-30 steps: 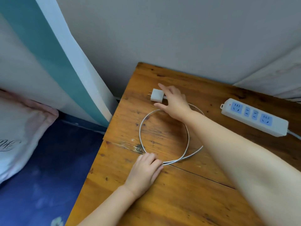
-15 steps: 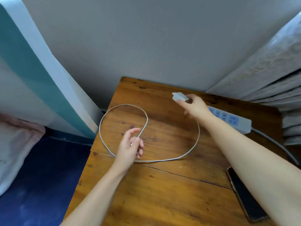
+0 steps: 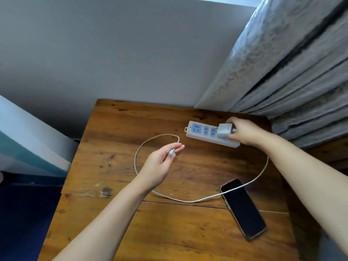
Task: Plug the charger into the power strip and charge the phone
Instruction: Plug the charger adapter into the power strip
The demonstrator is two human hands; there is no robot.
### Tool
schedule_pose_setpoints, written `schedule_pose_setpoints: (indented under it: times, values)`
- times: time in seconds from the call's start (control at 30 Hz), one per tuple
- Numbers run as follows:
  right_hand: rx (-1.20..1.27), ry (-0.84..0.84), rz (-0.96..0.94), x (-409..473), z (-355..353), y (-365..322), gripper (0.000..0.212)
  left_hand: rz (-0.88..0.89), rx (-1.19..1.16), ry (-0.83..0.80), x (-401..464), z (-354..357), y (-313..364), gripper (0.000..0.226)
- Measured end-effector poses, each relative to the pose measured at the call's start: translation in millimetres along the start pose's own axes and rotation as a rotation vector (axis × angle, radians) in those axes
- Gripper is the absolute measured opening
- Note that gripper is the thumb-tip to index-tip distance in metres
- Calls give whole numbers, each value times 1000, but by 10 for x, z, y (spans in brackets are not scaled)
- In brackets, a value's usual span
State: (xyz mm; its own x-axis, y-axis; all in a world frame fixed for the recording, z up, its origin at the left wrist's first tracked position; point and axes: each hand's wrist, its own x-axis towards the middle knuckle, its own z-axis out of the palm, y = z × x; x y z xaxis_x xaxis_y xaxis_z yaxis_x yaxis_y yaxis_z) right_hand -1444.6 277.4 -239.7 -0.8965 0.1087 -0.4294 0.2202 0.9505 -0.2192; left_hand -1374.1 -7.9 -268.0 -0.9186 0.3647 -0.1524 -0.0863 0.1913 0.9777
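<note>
A white power strip point(image 3: 199, 131) with blue sockets lies at the back of the wooden table point(image 3: 116, 221). My right hand point(image 3: 243, 131) grips the white charger block point(image 3: 224, 129) directly over the strip's right sockets; whether its prongs are inserted is hidden. My left hand point(image 3: 160, 164) holds the cable's connector end point(image 3: 171, 152) above the table's middle. The white cable point(image 3: 188, 201) loops across the wood and over the top of the dark phone point(image 3: 243, 208), which lies face up at the right.
A grey wall runs behind the table. Grey curtains point(image 3: 293, 72) hang at the back right, close to the strip. A white and teal panel point(image 3: 28, 144) stands left of the table, with dark blue floor point(image 3: 24, 213) below it.
My right hand has carried the charger block rightward onto the power strip. My left hand has lifted the connector end higher and rightward. The view has shifted right, showing the whole phone.
</note>
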Motion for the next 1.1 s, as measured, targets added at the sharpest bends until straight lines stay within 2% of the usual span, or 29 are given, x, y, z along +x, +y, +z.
schedule_pose_setpoints:
  times: [0.17,0.3,0.4,0.57,0.73,0.97,1.1]
  values:
    - [-124,-70,-82,146,-53,-69,53,56,234,-22,73,150,-42,25]
    - [-271,-138,-137,224,-133,-196,45,218,503,36,101,140,-35,16]
    - [-389,-195,-164,244,-182,-337,40,268,585,77,99,137,-40,15]
    - [-522,-275,-171,254,-215,-556,35,172,509,67,41,151,-57,18]
    - [-619,-301,-193,263,-145,-648,31,144,487,133,-27,130,-83,20]
    - [-668,-321,-188,315,-95,-731,33,75,362,182,-161,99,-103,19]
    - [-662,-315,-186,346,-70,-692,36,-30,299,197,-252,61,-122,17]
